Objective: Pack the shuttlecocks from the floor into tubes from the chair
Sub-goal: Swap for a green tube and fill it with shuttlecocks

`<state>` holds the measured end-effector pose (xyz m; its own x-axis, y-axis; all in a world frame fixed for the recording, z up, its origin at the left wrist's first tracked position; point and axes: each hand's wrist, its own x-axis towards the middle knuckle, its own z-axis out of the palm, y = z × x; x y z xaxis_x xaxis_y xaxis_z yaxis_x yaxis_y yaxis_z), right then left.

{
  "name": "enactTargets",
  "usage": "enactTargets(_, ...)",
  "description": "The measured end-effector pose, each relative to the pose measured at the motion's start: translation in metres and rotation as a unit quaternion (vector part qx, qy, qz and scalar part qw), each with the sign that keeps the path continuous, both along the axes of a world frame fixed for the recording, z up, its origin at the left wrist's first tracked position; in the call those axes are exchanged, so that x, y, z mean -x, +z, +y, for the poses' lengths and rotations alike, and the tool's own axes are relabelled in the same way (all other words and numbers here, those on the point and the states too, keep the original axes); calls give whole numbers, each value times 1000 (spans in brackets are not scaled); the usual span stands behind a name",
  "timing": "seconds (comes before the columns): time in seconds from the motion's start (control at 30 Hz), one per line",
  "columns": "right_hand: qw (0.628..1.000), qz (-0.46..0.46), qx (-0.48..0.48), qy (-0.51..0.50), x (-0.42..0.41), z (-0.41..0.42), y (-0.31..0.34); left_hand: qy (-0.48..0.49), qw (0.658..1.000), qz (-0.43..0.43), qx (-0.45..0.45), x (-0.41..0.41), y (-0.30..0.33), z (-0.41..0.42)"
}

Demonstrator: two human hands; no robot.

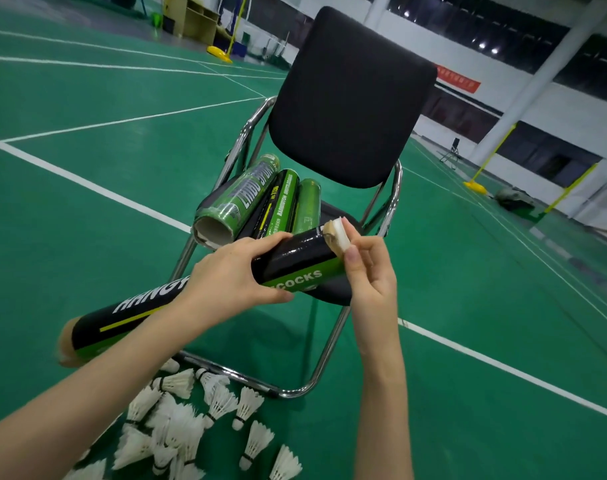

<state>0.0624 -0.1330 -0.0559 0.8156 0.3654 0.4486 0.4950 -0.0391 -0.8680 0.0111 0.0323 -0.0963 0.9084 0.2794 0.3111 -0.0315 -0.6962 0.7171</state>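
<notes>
- You are holding a black-and-green tube [205, 296] across your body, in front of the chair [350, 98], so its far end is coming within reach of your other hand and its mouth can be freed for loading.
- Your left hand [233, 275] is wrapping the tube near its middle: fingers curling over the top, thumb tucked underneath. That grip is closed snugly round the barrel, and it looks to be steadying the tube against the pull at the end.
- Your right hand [368, 268] is pinching the white cap [340, 237] at the tube's far end between thumb and fingertips, a narrow grip on the cap alone. The cap is sitting tilted on the rim, so it seems to be partly off; I cannot tell whether it is fully free.
- Three more tubes [260, 199] are lying side by side on the chair seat, leaning toward the backrest, one with its open mouth facing you.
- The shuttlecocks [198, 417] are lying scattered on the green floor [87, 133] just below your forearms, beside the chair's front leg bar, none yet in a tube by the look of it.
- With the pile right beneath the tube, loading should need only a short reach down.
</notes>
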Motion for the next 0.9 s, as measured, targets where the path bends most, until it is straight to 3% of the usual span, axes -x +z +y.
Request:
enactTargets(0.4,985,-73,156,-12,22,8,0,-26,991,-17,131,20,-9,2)
enactTargets(0.67,982,-86,160,-44,30,5,6,-24,990,-48,130,28,-2,-2)
enactTargets(0.9,968,-134,202,-57,35,5,15,-57,978,-58,191,37,2,-3)
